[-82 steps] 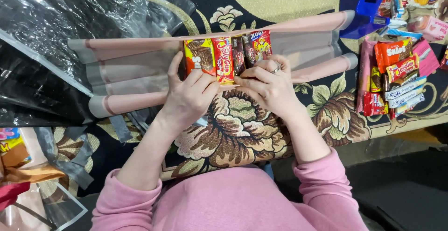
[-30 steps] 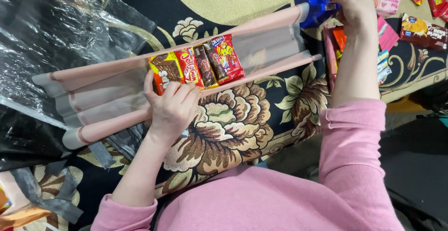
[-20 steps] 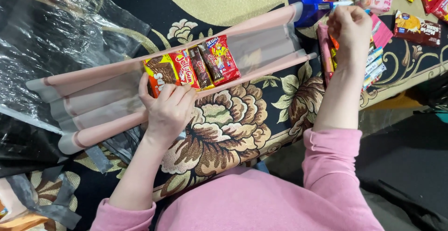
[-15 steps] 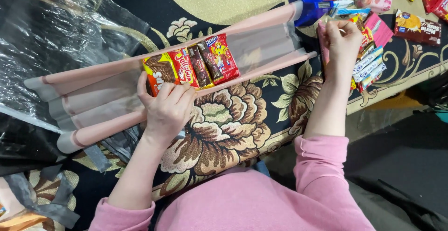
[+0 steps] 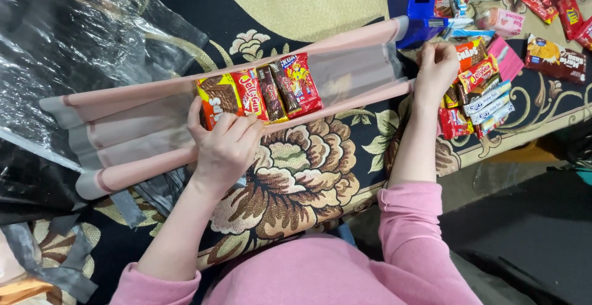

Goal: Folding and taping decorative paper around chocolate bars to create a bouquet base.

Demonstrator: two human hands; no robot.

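Observation:
My left hand [image 5: 225,148] presses on a row of snack packets [image 5: 271,89] lying in a long sheet of clear wrap with pink edges [image 5: 357,65]. Its thumb runs along the left side of the orange packet [image 5: 213,95] and its fingers cover the packets' lower ends. My right hand [image 5: 436,68] rests at the sheet's right end, fingers curled against the left edge of a pile of loose snack packets [image 5: 478,92]. It touches a red-orange packet [image 5: 472,52]; whether it grips one is hidden.
A blue container [image 5: 413,9] stands behind the right hand, with more packets [image 5: 555,49] scattered to the right. Crumpled clear plastic [image 5: 74,40] covers the left. Everything lies on a dark floral cloth [image 5: 296,175], whose edge drops off at the lower right.
My right hand left the row, reached up to the pile at the far right, then drew back down to the pile's near-left edge. My left hand stayed on the packets.

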